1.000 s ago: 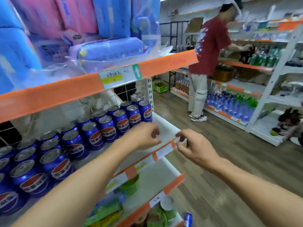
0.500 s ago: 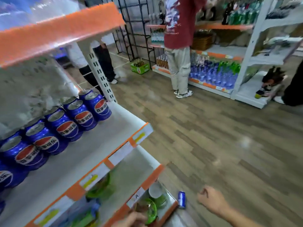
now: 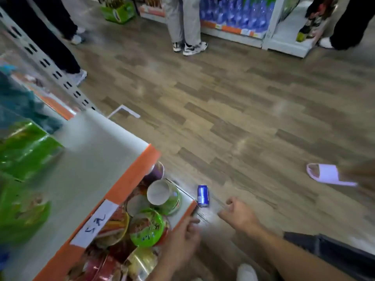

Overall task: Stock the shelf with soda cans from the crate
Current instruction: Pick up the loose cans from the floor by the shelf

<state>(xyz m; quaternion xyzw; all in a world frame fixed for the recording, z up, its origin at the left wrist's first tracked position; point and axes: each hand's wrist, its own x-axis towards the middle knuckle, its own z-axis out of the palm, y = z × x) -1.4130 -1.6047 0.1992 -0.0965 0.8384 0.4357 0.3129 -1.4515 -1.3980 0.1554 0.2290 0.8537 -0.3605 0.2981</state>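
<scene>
A single blue soda can (image 3: 203, 195) stands on the wooden floor, just past the corner of the bottom shelf (image 3: 183, 217). My right hand (image 3: 238, 214) hangs low beside it, a short way to its right, fingers curled and holding nothing. My left hand (image 3: 182, 240) rests against the orange front edge of the bottom shelf, fingers spread and empty. The shelf with the stocked soda cans is out of view above. No crate shows in this view.
Bowls of instant noodles (image 3: 147, 226) fill the bottom shelf; green packs (image 3: 26, 153) lie on the white shelf (image 3: 91, 155) above. A lilac slipper (image 3: 328, 175) lies on the floor at right. Other people's legs (image 3: 186, 23) stand by the far shelves.
My view has dropped from the soda shelf to the floor. Both hands came down from shelf height; the right is now close beside the can on the floor, the left at the bottom shelf's edge.
</scene>
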